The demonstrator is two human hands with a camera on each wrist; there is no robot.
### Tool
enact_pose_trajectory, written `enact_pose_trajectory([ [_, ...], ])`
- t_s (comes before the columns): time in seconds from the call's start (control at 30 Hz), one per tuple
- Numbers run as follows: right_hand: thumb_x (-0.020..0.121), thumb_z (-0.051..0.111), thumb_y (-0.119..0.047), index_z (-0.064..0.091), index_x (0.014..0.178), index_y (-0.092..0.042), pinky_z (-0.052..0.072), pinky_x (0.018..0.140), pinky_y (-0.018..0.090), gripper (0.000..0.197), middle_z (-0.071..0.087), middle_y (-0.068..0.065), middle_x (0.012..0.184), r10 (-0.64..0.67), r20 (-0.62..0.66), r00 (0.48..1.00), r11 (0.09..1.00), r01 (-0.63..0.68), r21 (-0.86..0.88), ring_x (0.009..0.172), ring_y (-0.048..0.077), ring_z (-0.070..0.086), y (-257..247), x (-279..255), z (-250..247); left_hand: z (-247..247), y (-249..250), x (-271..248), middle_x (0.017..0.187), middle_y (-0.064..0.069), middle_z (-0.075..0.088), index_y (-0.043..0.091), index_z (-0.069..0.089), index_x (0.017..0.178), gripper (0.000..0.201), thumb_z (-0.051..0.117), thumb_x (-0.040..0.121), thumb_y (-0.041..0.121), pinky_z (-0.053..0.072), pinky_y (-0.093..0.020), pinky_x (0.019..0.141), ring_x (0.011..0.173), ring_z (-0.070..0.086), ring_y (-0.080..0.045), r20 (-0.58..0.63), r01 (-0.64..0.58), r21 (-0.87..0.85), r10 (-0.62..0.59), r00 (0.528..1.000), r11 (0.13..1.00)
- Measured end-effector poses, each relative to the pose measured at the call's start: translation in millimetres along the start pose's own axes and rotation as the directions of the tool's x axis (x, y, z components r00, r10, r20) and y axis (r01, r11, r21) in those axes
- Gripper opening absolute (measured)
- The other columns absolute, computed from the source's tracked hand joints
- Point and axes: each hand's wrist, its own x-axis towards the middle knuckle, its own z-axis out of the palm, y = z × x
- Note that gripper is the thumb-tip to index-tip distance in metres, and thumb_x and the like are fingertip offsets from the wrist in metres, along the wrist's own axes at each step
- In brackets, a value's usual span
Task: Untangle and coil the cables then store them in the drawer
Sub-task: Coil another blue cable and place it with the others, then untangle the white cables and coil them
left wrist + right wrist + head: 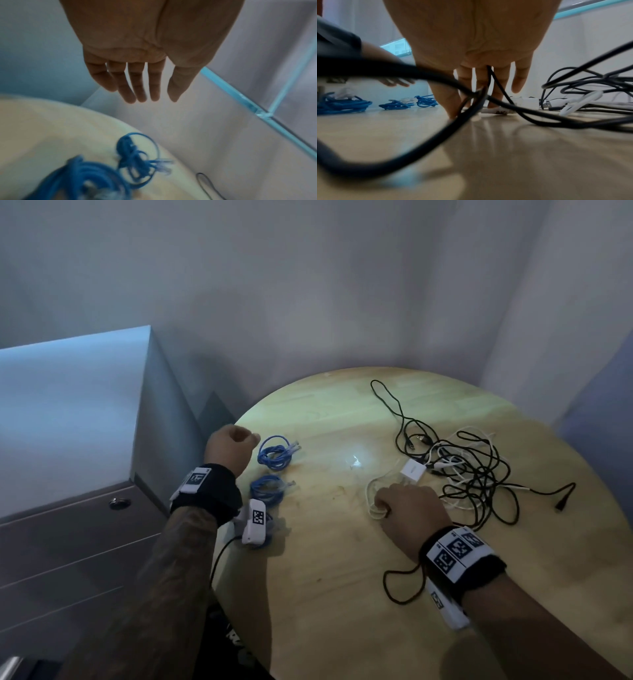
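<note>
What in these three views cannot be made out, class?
- Head view: right hand hides its own fingers and what they touch.
- Left wrist view: blue coiled cables are motion-blurred, so their plugs are unclear.
- Right wrist view: a blurred black cable crosses the fingers, hiding any grip.
- Head view: drawer contents are hidden.

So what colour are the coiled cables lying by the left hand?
Blue; the coiled cables show best in the head view, beside the left hand.

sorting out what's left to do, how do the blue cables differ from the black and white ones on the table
The blue cables lie in separate neat coils near the left hand; the black and white cables sprawl in one loose tangle by the right hand. The blue coils lie untouched under the open left hand; the right hand reaches into the tangle. All lie on the round wooden table.
</note>
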Motion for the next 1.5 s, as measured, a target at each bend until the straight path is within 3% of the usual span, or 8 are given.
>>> enact_pose_trajectory([
  [0.2,0.087,0.060,-0.025,0.069,0.086,-0.027,0.048,0.080,0.033,0.010,0.069,-0.005,0.086,0.130,-0.108,0.986,0.956,-0.096,0.277,0.086,0.021,0.063,8,1,-16,10,69,-83,0.076,0.004,0.065,0.016,0.067,0.084,0.008,0.064,0.091,0.020,0.042,-0.017,0.053,0.061,0.059,-0.010,0.130,-0.271,-0.166,0.293,0.947,0.948],
  [0.47,0.093,0.057,-0.007,0.066,0.090,-0.014,0.046,0.061,0.029,0.012,0.064,0.002,0.076,0.400,0.028,0.916,0.100,-0.075,0.992,0.062,0.014,0.053,11,-15,-84,100,71,-153,0.140,0.006,0.049,0.028,0.044,0.142,0.051,0.061,0.094,0.026,0.048,-0.032,0.091,0.105,0.060,-0.018,0.649,-0.391,0.031,0.279,0.708,0.920],
  [0.57,0.094,0.060,-0.021,0.067,0.087,-0.016,0.042,0.062,0.027,0.011,0.068,-0.002,0.073,0.365,-0.017,0.931,0.374,-0.130,0.918,0.060,0.012,0.052,20,-31,-87,129,65,-161,0.134,-0.002,0.053,0.026,0.049,0.132,0.046,0.056,0.087,0.020,0.050,-0.039,0.091,0.109,0.059,-0.028,0.763,-0.646,0.302,0.228,0.604,0.701],
  [0.7,0.091,0.061,-0.037,0.068,0.104,-0.024,0.050,0.085,0.033,0.019,0.069,-0.003,0.107,0.272,0.110,0.956,0.832,-0.291,0.473,0.097,0.017,0.063,38,-48,-65,130,70,-161,0.115,-0.012,0.063,0.007,0.065,0.111,0.022,0.055,0.093,0.013,0.050,-0.037,0.091,0.106,0.060,-0.030,0.739,-0.649,0.415,0.179,0.649,0.638],
  [0.93,0.088,0.065,-0.028,0.059,0.127,-0.028,0.046,0.091,0.031,0.040,0.060,-0.006,0.126,0.156,0.016,0.988,0.887,-0.148,0.438,0.115,0.018,0.056,29,-44,-66,87,92,-154,0.081,-0.004,0.068,0.020,0.063,0.077,0.018,0.059,0.092,0.011,0.050,-0.029,0.062,0.065,0.057,-0.016,0.523,-0.241,-0.149,0.283,0.804,0.959],
  [1.1,0.094,0.059,-0.020,0.070,0.100,-0.030,0.052,0.083,0.038,0.016,0.074,0.001,0.081,0.025,0.046,0.999,0.520,-0.052,0.852,0.083,0.020,0.069,-1,-43,-93,42,103,-151,0.089,-0.009,0.071,0.013,0.063,0.087,0.010,0.058,0.095,0.010,0.049,-0.031,0.057,0.069,0.060,-0.020,0.457,0.129,-0.647,0.246,0.855,0.752],
  [1.33,0.087,0.065,-0.039,0.073,0.111,-0.032,0.049,0.085,0.025,0.026,0.070,-0.015,0.111,-0.118,0.212,0.970,0.911,0.021,0.412,0.097,0.004,0.063,-21,-59,-85,-8,92,-138,0.058,0.000,0.042,0.013,0.048,0.074,0.017,0.061,0.081,0.023,0.050,-0.039,0.072,0.069,0.056,-0.022,0.479,0.313,-0.805,0.241,0.844,0.504],
  [1.5,0.088,0.067,-0.037,0.026,0.150,-0.035,0.052,0.086,0.033,0.075,0.038,-0.012,0.145,0.052,-0.045,0.998,0.849,-0.020,0.529,0.089,0.008,0.059,-36,-51,-79,-26,92,-158,0.048,0.004,0.033,0.016,0.055,0.064,0.029,0.063,0.092,0.023,0.053,-0.040,0.074,0.055,0.041,-0.017,0.536,0.340,-0.826,0.439,0.721,0.449],
])
